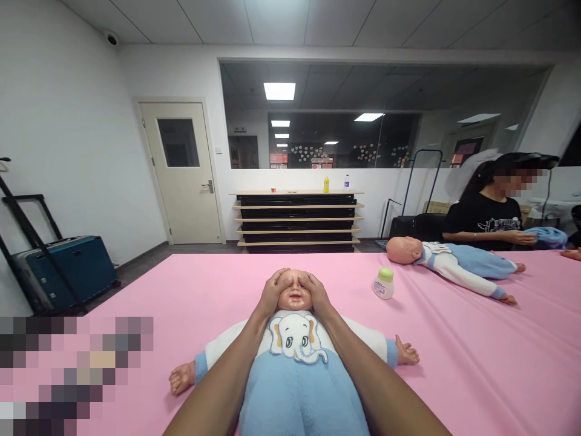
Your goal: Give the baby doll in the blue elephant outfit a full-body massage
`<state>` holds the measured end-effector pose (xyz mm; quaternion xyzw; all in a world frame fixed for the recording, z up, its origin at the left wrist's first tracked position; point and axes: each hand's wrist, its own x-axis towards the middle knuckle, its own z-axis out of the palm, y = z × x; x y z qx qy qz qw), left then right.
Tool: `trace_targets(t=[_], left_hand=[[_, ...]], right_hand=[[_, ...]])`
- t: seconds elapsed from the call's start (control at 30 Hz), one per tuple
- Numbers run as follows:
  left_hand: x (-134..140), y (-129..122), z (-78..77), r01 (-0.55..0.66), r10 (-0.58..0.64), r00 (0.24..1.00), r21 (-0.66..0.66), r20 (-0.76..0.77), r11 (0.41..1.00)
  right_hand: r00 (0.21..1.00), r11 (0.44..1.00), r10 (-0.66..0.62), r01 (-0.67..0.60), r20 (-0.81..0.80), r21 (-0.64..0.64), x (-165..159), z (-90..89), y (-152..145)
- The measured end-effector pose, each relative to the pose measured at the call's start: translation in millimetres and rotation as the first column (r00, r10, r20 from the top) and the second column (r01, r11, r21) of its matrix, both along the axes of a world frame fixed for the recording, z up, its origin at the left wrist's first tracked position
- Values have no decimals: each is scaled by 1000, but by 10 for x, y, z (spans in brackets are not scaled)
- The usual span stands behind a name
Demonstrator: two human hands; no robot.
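A baby doll (295, 357) in a white and light blue suit with an elephant on its chest lies on its back in front of me, arms spread. My left hand (274, 290) is wrapped round one side of the doll's head, and my right hand (316, 292) round the other. Both thumbs lie across the brow and eye area, hiding the eyes, while the mouth and chin show between my palms. Most of my other fingers are hidden along the sides of the head. To the right stands a small clear bottle (384, 287) with a green cap.
A pink sheet (218, 272) covers the table. A second doll (472, 257) lies at the far right, near a seated person (483, 212) holding blue cloth (547, 237). A blue suitcase (68, 269) stands on the left, and stacked boards (299, 221) stand behind the table.
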<state>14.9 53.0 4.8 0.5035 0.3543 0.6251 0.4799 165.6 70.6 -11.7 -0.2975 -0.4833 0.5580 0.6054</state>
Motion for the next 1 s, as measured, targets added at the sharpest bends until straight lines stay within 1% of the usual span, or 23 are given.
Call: trace_targets(t=[0.07, 0.13, 0.37, 0.57, 0.67, 0.77, 0.87, 1.0], left_hand=[[-2, -38, 25, 33, -33, 999, -18, -23, 999], [-4, -53, 36, 20, -21, 999, -28, -26, 999], [-5, 45, -27, 7, -5, 999, -34, 35, 999], [-2, 123, -85, -101, 99, 994, 24, 52, 995], [-4, 95, -98, -55, 54, 998, 29, 32, 998], [-12, 45, -84, 9, -9, 1000, 20, -18, 1000], [-14, 34, -65, -11, 11, 1000, -6, -7, 1000], [0, 88, -70, -30, 30, 999, -8, 39, 1000]], right_hand=[[999, 999, 36, -36, 13, -11, 13, 10, -22], [999, 999, 50, -50, 11, -16, 23, 21, -37], [999, 1000, 20, -21, -27, -21, 29, 33, -30], [998, 999, -21, 23, -58, 33, -1, 21, 2], [999, 999, -19, 20, -38, 37, -2, 26, -20], [1000, 1000, 22, -22, -7, -15, 11, 50, -66], [1000, 998, 23, -24, -15, -50, 20, 77, -95], [998, 998, 55, -55, -41, -5, 9, 91, -85]])
